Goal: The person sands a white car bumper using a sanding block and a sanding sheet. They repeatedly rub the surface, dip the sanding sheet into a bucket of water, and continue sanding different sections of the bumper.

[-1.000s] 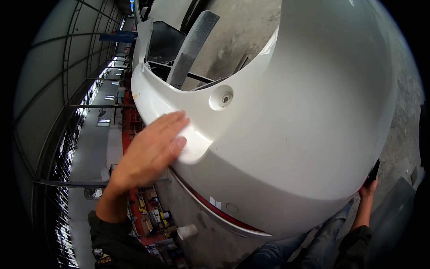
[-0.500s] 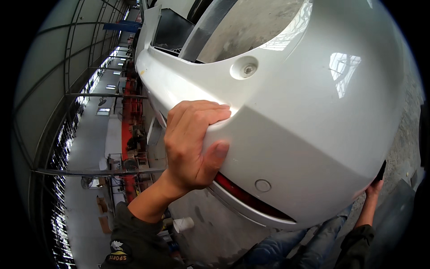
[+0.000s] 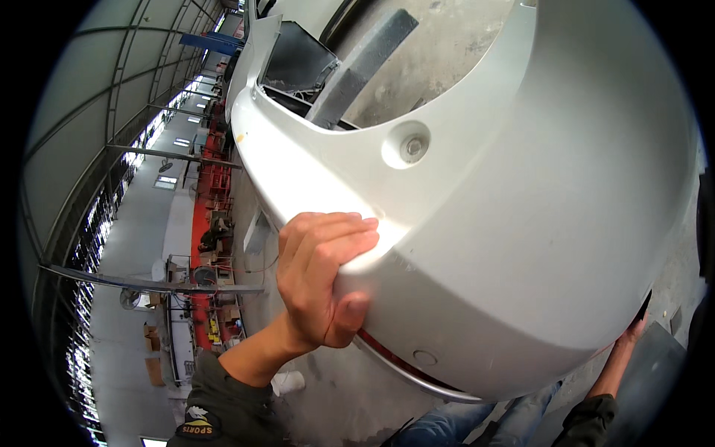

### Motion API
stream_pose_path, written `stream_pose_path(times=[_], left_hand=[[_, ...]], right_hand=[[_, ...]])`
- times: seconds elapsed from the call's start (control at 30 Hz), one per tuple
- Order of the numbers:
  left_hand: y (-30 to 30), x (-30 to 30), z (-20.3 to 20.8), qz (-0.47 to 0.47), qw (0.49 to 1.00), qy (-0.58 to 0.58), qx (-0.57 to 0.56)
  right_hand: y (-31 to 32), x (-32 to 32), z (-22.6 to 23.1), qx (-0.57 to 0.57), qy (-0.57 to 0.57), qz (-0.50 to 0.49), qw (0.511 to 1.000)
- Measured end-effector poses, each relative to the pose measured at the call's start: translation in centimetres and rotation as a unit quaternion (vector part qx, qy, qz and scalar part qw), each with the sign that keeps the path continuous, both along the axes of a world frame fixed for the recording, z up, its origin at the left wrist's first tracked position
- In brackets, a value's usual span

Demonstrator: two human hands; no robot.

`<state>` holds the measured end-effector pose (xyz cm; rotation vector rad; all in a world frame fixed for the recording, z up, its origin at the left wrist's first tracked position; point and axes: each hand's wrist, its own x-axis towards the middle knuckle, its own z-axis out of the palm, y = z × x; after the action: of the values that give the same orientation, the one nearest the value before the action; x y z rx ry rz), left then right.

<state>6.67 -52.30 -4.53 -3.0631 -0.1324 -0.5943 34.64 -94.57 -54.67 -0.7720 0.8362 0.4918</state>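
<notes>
A large white car bumper [image 3: 566, 186] fills the middle and right of the view. My left hand [image 3: 320, 276] is closed round its near-left edge, fingers lying on the white face and thumb against the side below. At the far right, my right hand [image 3: 631, 332] grips the bumper's lower edge; its fingers are mostly hidden behind the shell. A red reflector strip [image 3: 395, 357] runs along the lower rim beside my left thumb. Above it is a small round outline [image 3: 425, 357]. Higher up, a round recess [image 3: 412, 147] holds a fitting.
Beyond the bumper's opening are a grey bar [image 3: 365, 67] and a black panel [image 3: 298, 58]. A white bucket [image 3: 289, 383] lies on the concrete floor [image 3: 335, 402] below my left forearm. Red workbenches [image 3: 212, 179] line the wall at left. A grey sheet [image 3: 655, 372] is at lower right.
The bumper has tilted and sits lower in view, with my left hand lower too. Less of the red reflector shows, and more of the grey bar. Both hands keep their hold.
</notes>
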Motion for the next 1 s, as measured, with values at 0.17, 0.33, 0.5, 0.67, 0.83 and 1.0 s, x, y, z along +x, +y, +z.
stream_pose_path(times=[0.17, 0.33, 0.5, 0.67, 0.83, 1.0], left_hand=[[-0.5, 0.3, 1.1, 0.012, 1.000, -0.023, -0.008], [-1.0, -0.4, 1.8, 0.023, 0.998, -0.054, 0.001], [-1.3, -0.8, 2.2, 0.023, 0.996, -0.081, 0.019], [-0.9, -1.1, 2.9, 0.030, 0.998, -0.048, 0.012], [4.8, -2.1, 4.7, 0.072, 0.996, 0.042, 0.033], [13.6, -3.1, 9.1, 0.222, 0.958, 0.178, -0.036]], right_hand=[[-1.6, 3.3, 0.6, 0.047, -0.126, -0.021, 0.991], [-0.9, 5.6, 3.7, 0.110, -0.135, -0.042, 0.984], [0.1, 7.6, 6.2, 0.112, -0.141, -0.051, 0.982], [-0.2, 9.4, 7.3, 0.116, -0.161, -0.038, 0.979], [0.6, 9.6, 9.6, 0.096, -0.129, -0.045, 0.986], [0.7, 9.0, 8.4, 0.118, -0.122, -0.021, 0.985]])
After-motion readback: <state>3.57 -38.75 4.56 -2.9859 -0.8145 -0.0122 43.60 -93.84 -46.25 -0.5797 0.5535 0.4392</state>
